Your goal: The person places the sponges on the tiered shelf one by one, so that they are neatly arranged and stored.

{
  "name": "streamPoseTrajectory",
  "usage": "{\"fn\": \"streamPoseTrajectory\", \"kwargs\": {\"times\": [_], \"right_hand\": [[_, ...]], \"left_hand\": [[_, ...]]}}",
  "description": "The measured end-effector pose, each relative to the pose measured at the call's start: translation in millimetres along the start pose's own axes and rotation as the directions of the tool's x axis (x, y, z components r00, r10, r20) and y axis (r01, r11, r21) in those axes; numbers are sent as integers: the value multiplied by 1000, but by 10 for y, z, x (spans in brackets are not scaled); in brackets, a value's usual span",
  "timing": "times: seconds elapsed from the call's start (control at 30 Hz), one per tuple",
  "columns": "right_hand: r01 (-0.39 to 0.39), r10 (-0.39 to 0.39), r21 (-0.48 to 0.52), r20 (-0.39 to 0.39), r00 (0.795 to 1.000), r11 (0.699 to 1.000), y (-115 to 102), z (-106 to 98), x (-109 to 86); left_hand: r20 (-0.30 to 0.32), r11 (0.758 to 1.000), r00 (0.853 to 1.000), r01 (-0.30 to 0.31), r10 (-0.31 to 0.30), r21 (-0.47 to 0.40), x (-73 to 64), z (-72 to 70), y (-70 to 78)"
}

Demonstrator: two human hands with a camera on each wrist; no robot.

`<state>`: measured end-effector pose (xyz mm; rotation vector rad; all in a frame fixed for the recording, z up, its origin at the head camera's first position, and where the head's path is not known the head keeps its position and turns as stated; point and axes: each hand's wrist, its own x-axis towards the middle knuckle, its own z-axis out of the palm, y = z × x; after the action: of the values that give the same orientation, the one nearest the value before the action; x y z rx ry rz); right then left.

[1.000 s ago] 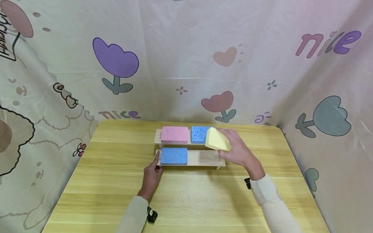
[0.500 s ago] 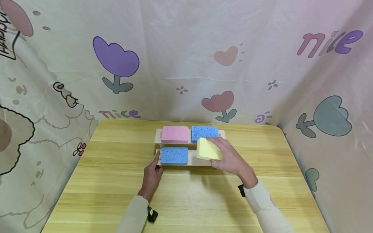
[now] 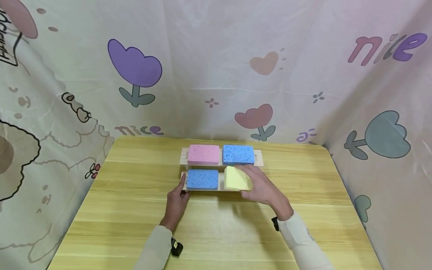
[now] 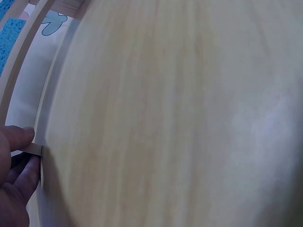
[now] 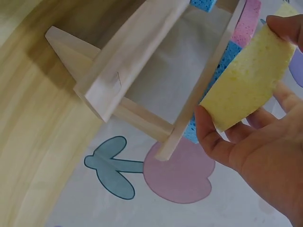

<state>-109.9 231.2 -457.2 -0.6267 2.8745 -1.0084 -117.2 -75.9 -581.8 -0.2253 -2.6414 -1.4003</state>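
A two-tier wooden rack stands at the back of the table. My left hand grips the left end of its lower tier; the left wrist view shows the thumb above the wood and fingers below. My right hand holds a yellow sponge by its edges, over the right half of the lower tier. Left of it lies a blue sponge. On the upper tier sit a pink sponge and another blue sponge. In the right wrist view the yellow sponge is tilted between thumb and fingers.
The wooden table runs back to a patterned cloth backdrop with printed flowers, which also closes in both sides. Dark wrist cameras sit at both cuffs.
My right hand has carried the yellow sponge left and toward me, from in front of the upper blue sponge to over the lower tier. The left hand keeps its grip on the rack.
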Motion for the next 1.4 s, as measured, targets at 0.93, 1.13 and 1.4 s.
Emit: {"fn": "streamPoseTrajectory", "kwargs": {"times": [0.93, 1.13, 1.4], "right_hand": [[-94, 108, -166, 79, 991, 982, 149, 335, 81], [-78, 101, -240, 87, 991, 968, 191, 390, 142], [-78, 100, -241, 82, 992, 967, 226, 427, 179]], "left_hand": [[-20, 1000, 999, -25, 25, 10, 29, 2, -5], [-17, 999, 1000, -26, 27, 29, 21, 8, -24], [-18, 1000, 1000, -15, 15, 20, 14, 0, -11]]}}
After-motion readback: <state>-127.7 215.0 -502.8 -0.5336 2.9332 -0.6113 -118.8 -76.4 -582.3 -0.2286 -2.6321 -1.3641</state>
